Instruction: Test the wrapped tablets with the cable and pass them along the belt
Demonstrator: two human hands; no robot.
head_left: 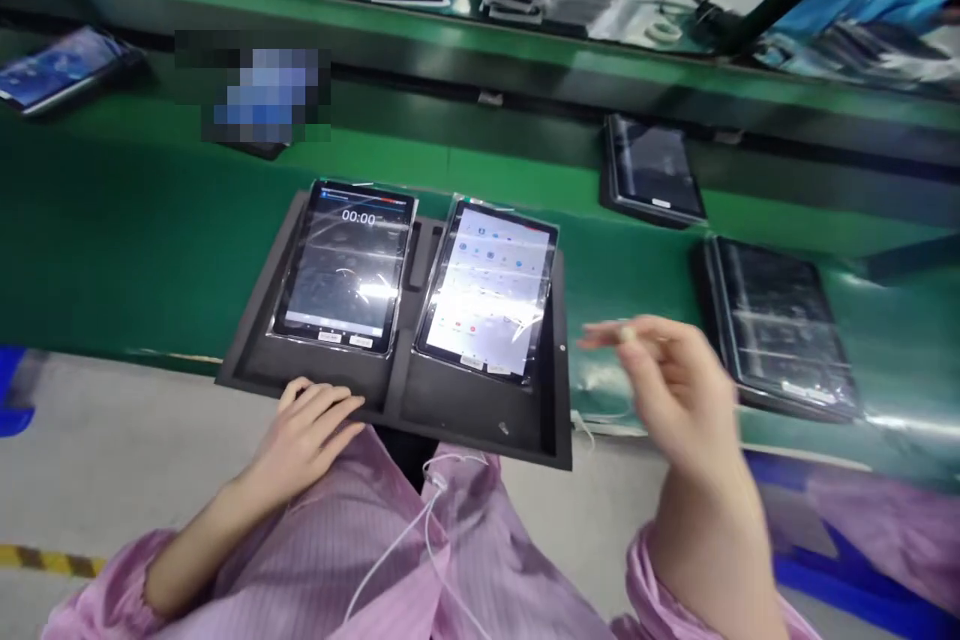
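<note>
On black tray, two lit tablets, left hand at edge

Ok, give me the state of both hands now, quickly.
Left hand: open, resting on the near edge of the black rectangular tray.
Right hand: beside the tray, partly curled, blurred; whether it pinches something small cannot be told.

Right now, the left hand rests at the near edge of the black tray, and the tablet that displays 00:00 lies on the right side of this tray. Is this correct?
Not entirely: the tablet displaying 00:00 lies on the left side of the black tray, as the head view shows. The left hand does rest at the tray's near edge.
</note>
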